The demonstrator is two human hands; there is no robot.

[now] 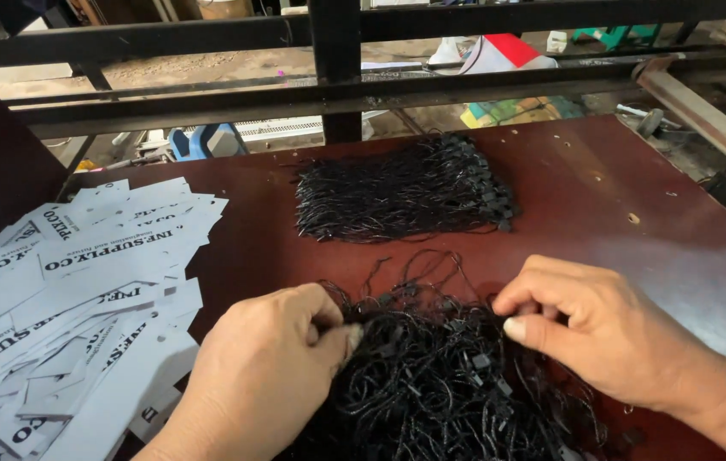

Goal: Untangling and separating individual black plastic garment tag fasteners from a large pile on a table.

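Between both hands: loose tangled heap of black string loops with small plastic locks (pixel 431 376), on dark red bench (pixel 636 256). Left hand (pixel 265 367) and right hand (pixel 589 329) fingers pinching strands at opposite edges, equally near.

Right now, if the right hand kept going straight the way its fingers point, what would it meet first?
The right hand points left across the loose black string pile, where its fingertips already rest. Going on, it would likely meet the left hand first, pinching the same pile from the other side; depth is hard to judge.
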